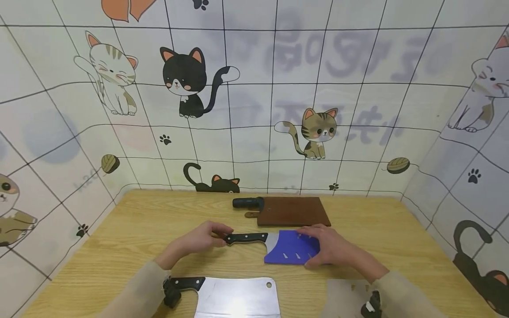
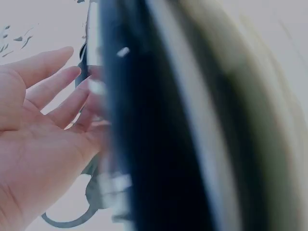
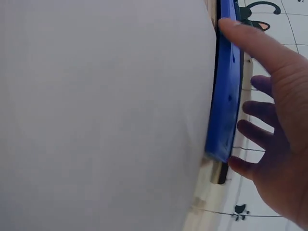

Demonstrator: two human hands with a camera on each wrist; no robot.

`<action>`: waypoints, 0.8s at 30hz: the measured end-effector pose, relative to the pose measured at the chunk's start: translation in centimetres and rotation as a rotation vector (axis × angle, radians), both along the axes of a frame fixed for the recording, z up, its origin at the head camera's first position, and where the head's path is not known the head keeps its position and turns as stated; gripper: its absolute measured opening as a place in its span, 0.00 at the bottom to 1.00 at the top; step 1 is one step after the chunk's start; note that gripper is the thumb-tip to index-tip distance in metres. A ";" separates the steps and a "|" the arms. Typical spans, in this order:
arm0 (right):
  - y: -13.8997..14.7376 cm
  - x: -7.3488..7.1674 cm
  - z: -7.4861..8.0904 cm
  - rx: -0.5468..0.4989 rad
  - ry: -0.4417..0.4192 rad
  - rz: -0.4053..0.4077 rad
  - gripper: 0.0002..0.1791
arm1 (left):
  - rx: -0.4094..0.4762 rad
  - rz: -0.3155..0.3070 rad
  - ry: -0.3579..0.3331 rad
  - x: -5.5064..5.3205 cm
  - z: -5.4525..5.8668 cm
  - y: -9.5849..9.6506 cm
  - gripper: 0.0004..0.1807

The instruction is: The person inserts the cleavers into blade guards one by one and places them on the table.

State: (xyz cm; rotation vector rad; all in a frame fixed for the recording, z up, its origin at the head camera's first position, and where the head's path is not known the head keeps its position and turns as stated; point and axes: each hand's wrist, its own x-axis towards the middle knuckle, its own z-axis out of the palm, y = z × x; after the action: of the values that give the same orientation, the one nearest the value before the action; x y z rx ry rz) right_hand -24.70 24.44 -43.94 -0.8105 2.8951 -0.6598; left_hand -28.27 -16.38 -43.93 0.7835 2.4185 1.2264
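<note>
A cleaver with a black riveted handle [image 1: 246,238] lies on the table, most of its blade inside a blue slotted blade cover [image 1: 292,249]. My left hand [image 1: 199,238] has its fingertips at the butt of that handle; the left wrist view shows the fingers [image 2: 55,86] loosely extended, their contact partly hidden. Over the right end of the cover lies my right hand [image 1: 332,247], spread across its width. From the right wrist, the thumb [image 3: 260,45] overlaps the edge of the blue cover [image 3: 225,96], while the other fingers stand apart, not curled round it.
Closer to me lies a bare cleaver [image 1: 238,298] with a black handle, beneath the left sleeve. At the back sits a brown sheath [image 1: 294,211] with a black handle [image 1: 246,202] sticking out. A pale flat piece [image 1: 342,296] lies under the right forearm. Cat-print walls [image 1: 254,141] enclose the table.
</note>
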 end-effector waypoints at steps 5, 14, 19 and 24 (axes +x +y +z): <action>1.2 1.1 0.9 -0.081 0.038 0.027 0.51 | -0.037 0.029 0.054 1.1 0.8 -2.7 0.25; 4.3 4.8 2.4 -0.095 -0.031 -0.030 0.53 | -0.002 0.018 0.036 4.9 1.7 -8.4 0.27; 7.1 7.0 1.6 -0.092 -0.075 -0.085 0.53 | -0.025 0.006 0.050 6.9 0.7 -10.4 0.29; 9.0 9.1 0.6 -0.032 -0.238 -0.122 0.56 | -0.039 0.002 0.013 8.5 0.3 -11.5 0.28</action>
State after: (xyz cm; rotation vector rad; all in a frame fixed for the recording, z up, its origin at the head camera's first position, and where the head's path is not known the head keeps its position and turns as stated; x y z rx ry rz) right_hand -15.61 33.39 -43.37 -0.5210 2.7391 -0.7578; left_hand -19.75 -27.88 -43.60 0.7801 2.4472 1.1744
